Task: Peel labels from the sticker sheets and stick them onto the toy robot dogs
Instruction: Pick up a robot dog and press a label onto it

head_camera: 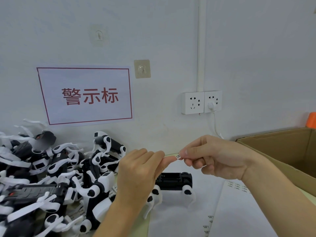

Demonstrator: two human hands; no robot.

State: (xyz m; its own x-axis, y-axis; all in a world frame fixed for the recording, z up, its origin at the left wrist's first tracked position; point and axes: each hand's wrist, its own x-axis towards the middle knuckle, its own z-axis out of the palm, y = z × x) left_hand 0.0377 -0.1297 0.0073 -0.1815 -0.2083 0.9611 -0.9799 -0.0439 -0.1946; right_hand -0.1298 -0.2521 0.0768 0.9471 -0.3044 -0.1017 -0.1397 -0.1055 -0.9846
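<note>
Right hand [215, 158] pinches a small label [178, 156] against the left hand [142, 170] above a toy robot dog [172, 183]

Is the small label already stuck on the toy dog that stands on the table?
No, the small label is pinched by the right hand in the air, above the standing toy dog.

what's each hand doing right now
Left hand: fingers curled, fingertip touching the label.
Right hand: pinching the label between thumb and fingers.
</note>
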